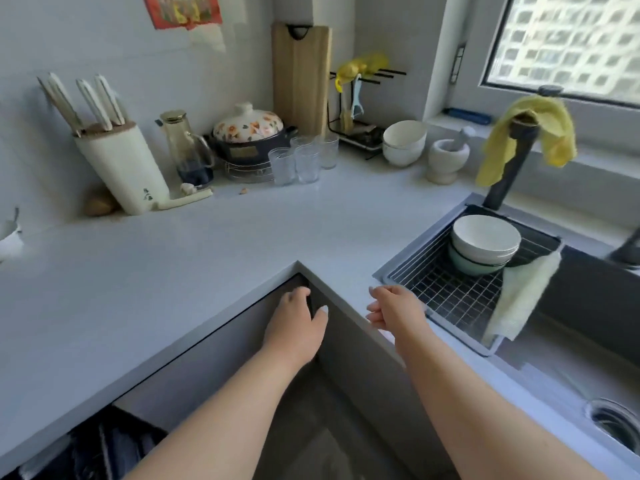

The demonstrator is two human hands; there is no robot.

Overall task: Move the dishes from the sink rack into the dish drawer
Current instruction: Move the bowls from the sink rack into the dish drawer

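A stack of bowls (485, 242), white ones over a pale green one, sits at the back of the black wire sink rack (450, 292) set in the sink's left end. My left hand (294, 323) reaches under the counter's inner corner, fingers curled round the top edge of the grey drawer front (214, 372) there. My right hand (394, 311) hovers over the counter edge just left of the rack, fingers loosely curled, holding nothing. A lower drawer (104, 441) at the bottom left stands partly open with dark contents.
A pale cloth (519, 299) hangs over the rack's right rim. The black faucet (512, 161) carries a yellow cloth. On the back counter stand more white bowls (403, 143), a mortar (446, 161), glasses (301, 159), a floral pot (247, 133) and a knife block (121, 168).
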